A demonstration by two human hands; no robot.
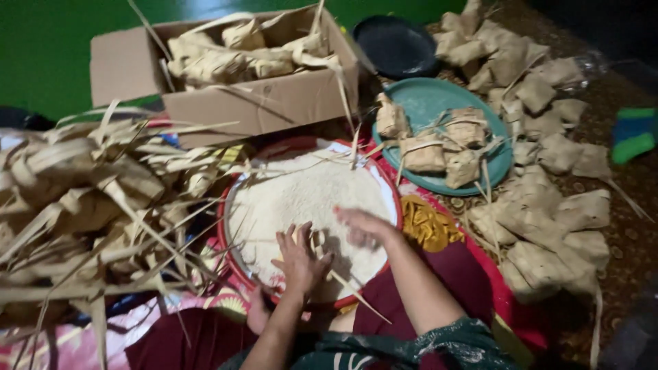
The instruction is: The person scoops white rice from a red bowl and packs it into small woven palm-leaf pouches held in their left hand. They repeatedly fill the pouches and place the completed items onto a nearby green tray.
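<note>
A round basin (229, 205) with a red rim holds a heap of white rice (301, 195) right in front of me. My left hand (299, 259) grips a small woven palm-leaf pouch (317, 241) over the near side of the rice, a loose leaf strip trailing from it toward my lap. My right hand (363, 226) is blurred, cupped over the rice just beside the pouch; I cannot tell whether it holds any rice.
A cardboard box (260, 103) of woven pouches stands behind the basin. A teal plate (425, 103) with several pouches lies at the right, a dark pan (397, 44) beyond it. Many pouches (541, 199) pile along the right. Empty leaf casings (82, 199) heap at the left.
</note>
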